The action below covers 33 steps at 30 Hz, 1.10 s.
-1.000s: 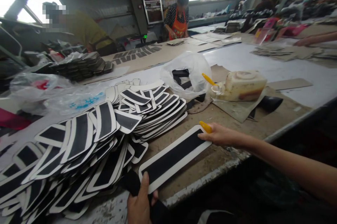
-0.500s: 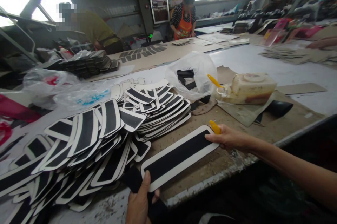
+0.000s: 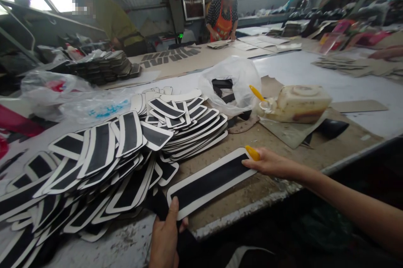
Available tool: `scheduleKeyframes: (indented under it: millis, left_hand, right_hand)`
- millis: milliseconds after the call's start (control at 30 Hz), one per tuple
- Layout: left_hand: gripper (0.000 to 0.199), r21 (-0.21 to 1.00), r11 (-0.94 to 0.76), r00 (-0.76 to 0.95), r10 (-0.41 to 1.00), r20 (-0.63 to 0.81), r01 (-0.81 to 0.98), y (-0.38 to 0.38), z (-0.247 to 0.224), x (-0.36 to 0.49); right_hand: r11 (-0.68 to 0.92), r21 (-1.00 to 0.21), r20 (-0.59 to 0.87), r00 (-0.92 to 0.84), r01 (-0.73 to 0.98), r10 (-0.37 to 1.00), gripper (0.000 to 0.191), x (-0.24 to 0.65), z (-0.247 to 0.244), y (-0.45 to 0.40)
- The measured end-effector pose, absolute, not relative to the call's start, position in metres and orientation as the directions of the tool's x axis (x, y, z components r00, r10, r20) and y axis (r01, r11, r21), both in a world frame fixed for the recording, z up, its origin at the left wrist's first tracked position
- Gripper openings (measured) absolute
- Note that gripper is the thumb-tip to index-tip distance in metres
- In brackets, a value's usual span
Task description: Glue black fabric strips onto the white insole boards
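A long white panel with a black strip [image 3: 210,182] is stretched between my two hands near the table's front edge. My left hand [image 3: 166,234] grips its near left end, thumb on top, with dark material below the fingers. At the far right end, my right hand [image 3: 267,162] pinches the panel; a yellow tip [image 3: 252,153] sticks out by its fingers. Left of the panel lies a large heap of similar black-and-white pieces [image 3: 99,148].
Behind the panel are a plastic bag [image 3: 248,79] with black pieces and a stained container [image 3: 304,102] with a yellow-handled tool [image 3: 256,92] at its mouth. Dark stacks [image 3: 100,68] stand at the back left. A person in an orange apron [image 3: 224,20] and others work beyond.
The view has shifted slightly. Both hands still hold the panel, which appears slightly higher and further left. The person in the orange apron has moved their arms apart.
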<state>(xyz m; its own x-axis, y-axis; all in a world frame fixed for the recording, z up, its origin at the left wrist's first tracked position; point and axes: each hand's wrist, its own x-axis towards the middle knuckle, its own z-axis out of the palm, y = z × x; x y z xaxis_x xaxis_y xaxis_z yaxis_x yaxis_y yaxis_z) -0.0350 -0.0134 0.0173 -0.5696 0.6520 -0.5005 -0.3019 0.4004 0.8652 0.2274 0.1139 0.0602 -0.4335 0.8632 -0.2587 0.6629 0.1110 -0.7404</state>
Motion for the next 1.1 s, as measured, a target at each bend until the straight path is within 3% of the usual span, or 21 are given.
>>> scheduleKeyframes:
  millis: [133,267,400,633,933,1100]
  left_hand:
    - [0.045,0.852,0.416,-0.557,0.644,-0.524,-0.319,-0.013,0.016,-0.037]
    - [0.033,0.837,0.409,-0.449,0.71,-0.542,-0.363,-0.013,0.018,-0.037]
    - [0.037,0.787,0.407,-0.352,0.73,-0.586,-0.464,-0.013,0.02,-0.036]
    - [0.033,0.754,0.355,-0.407,0.674,-0.616,-0.553,-0.012,0.024,-0.032]
    - [0.041,0.824,0.392,-0.42,0.721,-0.552,-0.409,-0.009,0.032,-0.027]
    - [0.037,0.824,0.462,-0.438,0.698,-0.566,-0.329,-0.007,0.038,-0.035]
  right_hand:
    - [-0.052,-0.817,-0.342,-0.409,0.575,0.846,0.034,0.232,0.053,0.114]
    - [-0.349,-0.862,-0.486,-0.4,0.368,0.777,0.041,0.239,0.045,0.111]
    - [-0.481,-0.858,-0.509,-0.424,0.179,0.75,0.043,0.242,0.043,0.108]
    - [-0.521,-0.837,-0.543,-0.381,0.169,0.748,0.045,0.244,0.04,0.111]
    - [-0.478,-0.848,-0.529,-0.324,0.229,0.784,0.048,0.237,0.046,0.116]
    - [-0.482,-0.861,-0.507,-0.339,0.162,0.793,0.045,0.239,0.051,0.131]
